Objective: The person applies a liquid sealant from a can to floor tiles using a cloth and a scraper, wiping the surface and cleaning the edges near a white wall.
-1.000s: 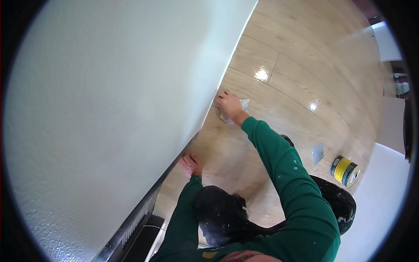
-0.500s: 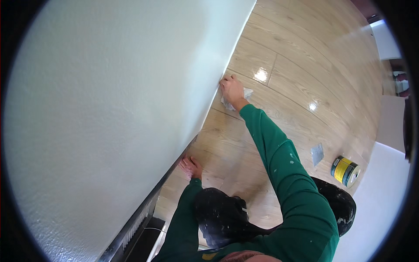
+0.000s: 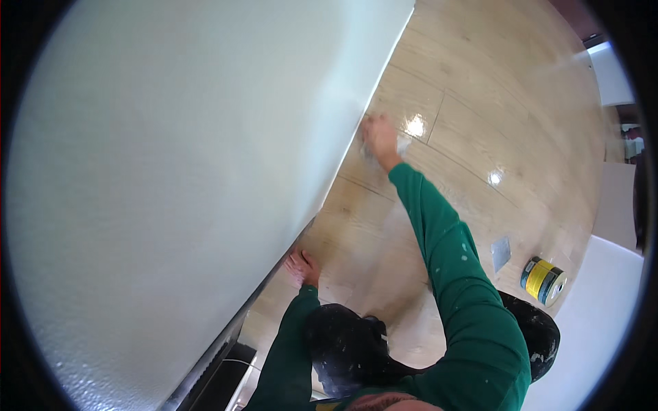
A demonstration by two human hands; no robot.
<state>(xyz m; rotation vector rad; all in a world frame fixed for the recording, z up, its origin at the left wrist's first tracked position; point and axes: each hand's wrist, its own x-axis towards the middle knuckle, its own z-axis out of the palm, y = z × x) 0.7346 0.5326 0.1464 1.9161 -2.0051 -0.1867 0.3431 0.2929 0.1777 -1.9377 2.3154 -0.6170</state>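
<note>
My right hand [image 3: 381, 139] is at the foot of the white wall [image 3: 205, 157], its fingers curled and slightly blurred. A crumpled white cloth [image 3: 403, 146] shows on both sides of this hand, bunched under the palm against the wood-look floor [image 3: 473, 137]. Closer to me, my left hand [image 3: 302, 268] lies on the floor with its fingers spread, right beside the wall's dark lower edge. Nothing is visible in it.
On the floor to the right lie a flat grey rectangular piece [image 3: 501, 253] and a cylinder with yellow and dark bands [image 3: 543, 281]. My knee [image 3: 346, 342] is between my arms. A dark ledge [image 3: 218, 377] runs along the wall at lower left. Another white wall [image 3: 603, 301] bounds the right.
The view has shifted slightly, so the wall edge and floor things sit a little further right. My right hand has moved a little along the wall's foot with the cloth; my left hand stays put.
</note>
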